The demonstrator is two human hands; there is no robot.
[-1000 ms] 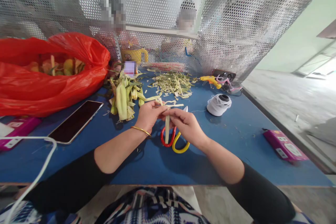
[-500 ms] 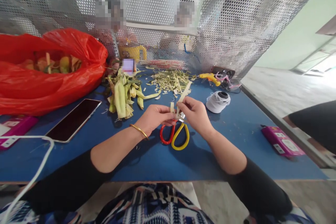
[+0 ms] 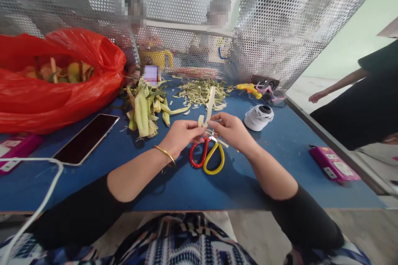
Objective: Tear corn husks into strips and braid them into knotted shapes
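Observation:
My left hand pinches a pale strip of husk between thumb and fingers; one part of it is bent into a short loop and a longer part points up and away. My right hand has its fingers closed at the same strip, touching its lower part. Short strip ends show under the right fingers. Beneath both hands lie scissors with one red and one yellow handle; the hands partly hide the blades. A pile of green-yellow corn husks lies beyond my left hand, thin shreds straight ahead.
A red plastic bag stands at the left, with a dark phone and a white cable near it. A thread spool, yellow glue gun, goggles and purple packet are on the right. Perforated sheeting rises behind.
The long strip end has swung left and stands more upright. Short strip ends now show under my right hand. At the right, a person's arm and dark clothing have come further into view.

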